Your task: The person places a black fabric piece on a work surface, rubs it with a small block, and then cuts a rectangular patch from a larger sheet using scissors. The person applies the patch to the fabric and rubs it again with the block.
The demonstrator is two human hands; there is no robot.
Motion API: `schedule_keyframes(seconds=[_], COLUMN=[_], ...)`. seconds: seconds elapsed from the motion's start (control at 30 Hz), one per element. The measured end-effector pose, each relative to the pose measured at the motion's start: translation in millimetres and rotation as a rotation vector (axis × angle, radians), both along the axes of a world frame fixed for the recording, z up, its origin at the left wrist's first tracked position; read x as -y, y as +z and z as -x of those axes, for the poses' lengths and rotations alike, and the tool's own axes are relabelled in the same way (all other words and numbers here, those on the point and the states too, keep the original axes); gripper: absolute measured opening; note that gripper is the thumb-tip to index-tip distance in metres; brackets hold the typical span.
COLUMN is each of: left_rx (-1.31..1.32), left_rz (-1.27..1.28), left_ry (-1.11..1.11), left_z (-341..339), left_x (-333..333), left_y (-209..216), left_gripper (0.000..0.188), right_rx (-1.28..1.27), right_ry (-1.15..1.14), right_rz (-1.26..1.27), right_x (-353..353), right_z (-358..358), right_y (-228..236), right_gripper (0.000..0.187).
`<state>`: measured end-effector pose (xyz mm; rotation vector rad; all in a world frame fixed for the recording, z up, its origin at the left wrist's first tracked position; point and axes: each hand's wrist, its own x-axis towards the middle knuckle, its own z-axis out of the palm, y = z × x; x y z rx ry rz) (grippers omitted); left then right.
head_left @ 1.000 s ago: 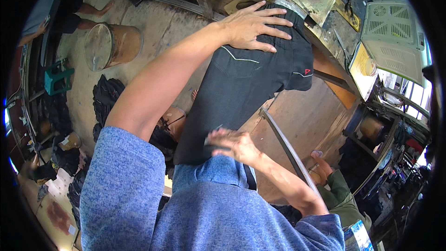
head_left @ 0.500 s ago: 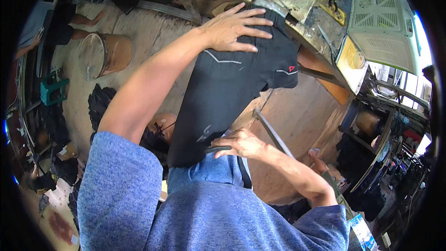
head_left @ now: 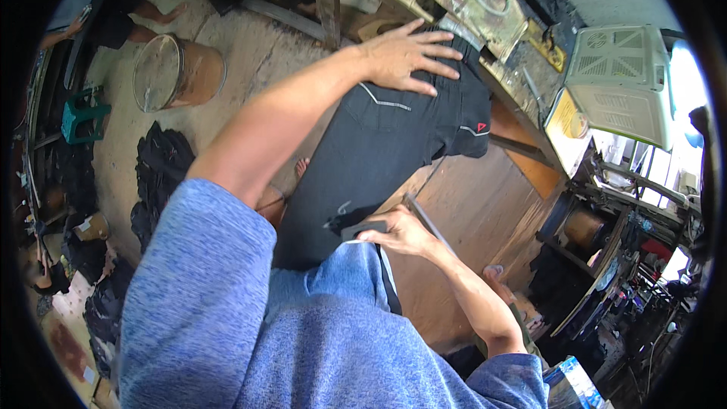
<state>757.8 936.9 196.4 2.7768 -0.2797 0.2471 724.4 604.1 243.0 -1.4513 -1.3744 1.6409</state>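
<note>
Black trousers (head_left: 379, 148) with white stitching and a small red mark stretch from the table edge down toward my lap. My left hand (head_left: 413, 59) lies flat near their waistband, fingers spread. Lower down, beside a pale smudge (head_left: 338, 215) on the leg, my right hand (head_left: 407, 232) pinches a flat dark piece (head_left: 365, 230) with a thin light edge. I cannot make out what kind of thing this piece is. It is close to the cloth; whether it touches is unclear.
A worktable (head_left: 522, 91) runs along the far side, holding a stained board (head_left: 481, 11) and a pale vented plastic case (head_left: 617, 83). On the floor at left stand a brown bucket (head_left: 198, 72) and a green stool (head_left: 82, 121). Other people's limbs show at left and lower right.
My view has shifted a little. My right hand has turned, so the dark piece shows its broad face rather than a thin edge. My left hand stays flat on the trousers.
</note>
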Motion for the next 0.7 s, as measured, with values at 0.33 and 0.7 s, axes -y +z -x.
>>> schedule_keyframes(seconds=[0.33,0.7], left_rx=[0.038,-0.439], left_rz=[0.762,0.513], left_ry=[1.254,1.351], left_z=[294.5,466.0], left_x=[150.8,342.8], left_y=[20.4,-11.8], left_gripper=[0.060,0.063], right_rx=[0.795,1.054], right_ry=[-0.281,-0.051], right_rz=[-0.127,-0.076], right_x=[-178.5,-170.3], right_z=[-106.7,-59.5], right_y=[42.8,38.8], right_gripper=[0.077,0.074])
